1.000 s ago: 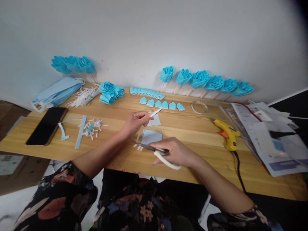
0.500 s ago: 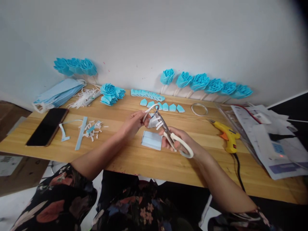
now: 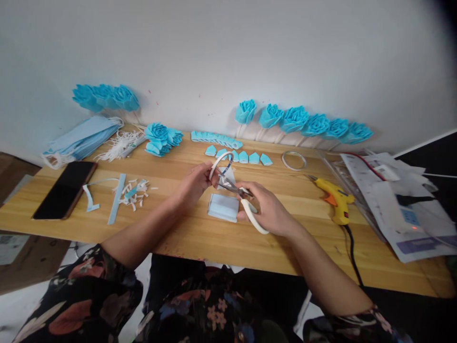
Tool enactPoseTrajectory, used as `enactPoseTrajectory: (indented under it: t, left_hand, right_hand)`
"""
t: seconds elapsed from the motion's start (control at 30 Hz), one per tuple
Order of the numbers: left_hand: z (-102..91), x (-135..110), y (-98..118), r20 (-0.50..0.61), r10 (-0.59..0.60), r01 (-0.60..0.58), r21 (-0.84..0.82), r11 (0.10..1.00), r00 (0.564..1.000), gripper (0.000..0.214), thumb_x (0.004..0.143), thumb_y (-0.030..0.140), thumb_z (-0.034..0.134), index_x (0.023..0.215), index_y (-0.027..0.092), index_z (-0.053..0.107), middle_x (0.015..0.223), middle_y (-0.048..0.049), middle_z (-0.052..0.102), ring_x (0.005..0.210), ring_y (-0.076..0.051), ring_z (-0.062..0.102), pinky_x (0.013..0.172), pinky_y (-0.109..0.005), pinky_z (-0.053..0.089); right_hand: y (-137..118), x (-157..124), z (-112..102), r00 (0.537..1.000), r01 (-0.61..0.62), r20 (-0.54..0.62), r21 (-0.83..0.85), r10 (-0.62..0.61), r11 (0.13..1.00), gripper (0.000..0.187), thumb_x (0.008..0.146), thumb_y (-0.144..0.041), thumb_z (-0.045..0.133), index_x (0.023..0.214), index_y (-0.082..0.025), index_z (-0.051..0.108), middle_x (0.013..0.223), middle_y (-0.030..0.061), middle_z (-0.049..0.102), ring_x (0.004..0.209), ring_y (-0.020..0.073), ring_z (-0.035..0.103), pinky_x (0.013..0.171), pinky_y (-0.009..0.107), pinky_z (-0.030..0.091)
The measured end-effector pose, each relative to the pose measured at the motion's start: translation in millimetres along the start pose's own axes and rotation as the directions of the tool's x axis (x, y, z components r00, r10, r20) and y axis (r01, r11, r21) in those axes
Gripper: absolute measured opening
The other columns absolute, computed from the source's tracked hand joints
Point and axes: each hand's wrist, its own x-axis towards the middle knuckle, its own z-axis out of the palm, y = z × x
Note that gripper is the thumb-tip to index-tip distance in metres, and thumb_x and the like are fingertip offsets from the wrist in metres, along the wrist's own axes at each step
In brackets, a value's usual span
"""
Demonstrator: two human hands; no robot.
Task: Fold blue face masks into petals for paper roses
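My left hand pinches a thin white strip that curves up over the middle of the wooden table. My right hand grips white-handled scissors, whose blades point left at the strip. A light blue folded mask piece lies flat on the table just below both hands. A smaller pale piece lies behind the blades.
A yellow glue gun with a black cord lies to the right, beside papers. A row of blue petals and a white ring lie behind. Blue flowers line the wall. A phone, scraps and masks lie left.
My right hand lifted the scissors off the table and brought the blades to the strip. The strip in my left hand has bent into a curve.
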Motion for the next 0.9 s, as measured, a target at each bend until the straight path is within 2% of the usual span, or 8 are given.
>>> enactPoseTrajectory:
  t: [0.13,0.23,0.4,0.67,0.8,0.9]
  left_hand:
    - [-0.8,1,0,-0.005,-0.003,0.003,0.010,1.000,1.000,0.035,0.085,0.046,0.058,0.074,0.014,0.066,0.057,-0.0014,0.055,0.059,-0.014,0.055,0.064,-0.028,0.047]
    - [-2.1,1,0,0.012,-0.003,0.003,-0.003,1.000,1.000,0.034,0.085,0.047,0.058,0.077,0.014,0.065,0.057,-0.0009,0.055,0.058,-0.014,0.054,0.064,-0.027,0.046]
    - [-0.9,-1,3,0.033,-0.023,0.023,-0.008,1.000,0.999,0.030,0.081,0.043,0.060,0.080,0.013,0.065,0.057,-0.0001,0.053,0.057,-0.014,0.053,0.062,-0.029,0.045]
    - [-0.8,-3,4,0.039,0.017,-0.016,-0.023,1.000,0.999,0.031,0.075,0.033,0.062,0.093,0.009,0.071,0.061,-0.0024,0.059,0.061,-0.015,0.056,0.064,-0.030,0.044]
    - [-3.9,0,0,0.024,0.061,-0.061,0.010,0.998,0.998,0.030,0.078,0.039,0.067,0.083,0.010,0.072,0.055,0.0009,0.052,0.058,-0.014,0.054,0.063,-0.028,0.044]
    - [-5.7,1,-2,0.031,0.072,-0.073,0.034,0.997,0.997,0.035,0.079,0.046,0.070,0.072,0.012,0.068,0.051,0.0033,0.045,0.054,-0.012,0.053,0.062,-0.026,0.044]
  right_hand:
    - [0,0,-2,1.000,0.014,-0.026,-0.021,-0.014,1.000,0.056,0.076,-0.039,0.080,0.125,-0.025,0.057,0.114,0.0099,0.066,0.102,0.0268,0.064,0.093,0.044,0.049]
    - [2,-1,-5,0.998,-0.026,-0.050,0.090,0.031,0.996,0.054,0.077,-0.038,0.077,0.125,-0.024,0.056,0.109,0.0075,0.067,0.098,0.0246,0.063,0.090,0.042,0.049]
    - [12,-2,-7,0.992,-0.072,-0.074,0.326,0.101,0.943,0.049,0.083,-0.039,0.071,0.127,-0.025,0.056,0.100,0.0032,0.063,0.087,0.0184,0.059,0.077,0.032,0.046]
    - [16,0,-6,0.992,-0.029,-0.102,0.404,0.076,0.914,0.053,0.082,-0.050,0.073,0.127,-0.025,0.058,0.097,0.0035,0.062,0.086,0.0168,0.056,0.074,0.029,0.044]
    - [18,-2,-7,0.999,-0.031,-0.009,0.558,0.043,0.829,0.062,0.082,-0.064,0.067,0.126,-0.021,0.058,0.094,0.0052,0.060,0.077,0.0159,0.055,0.066,0.029,0.044]
    - [19,-4,-8,0.995,-0.028,0.088,0.657,-0.039,0.754,0.064,0.086,-0.066,0.061,0.128,-0.018,0.058,0.093,0.0071,0.059,0.073,0.0156,0.055,0.061,0.028,0.044]
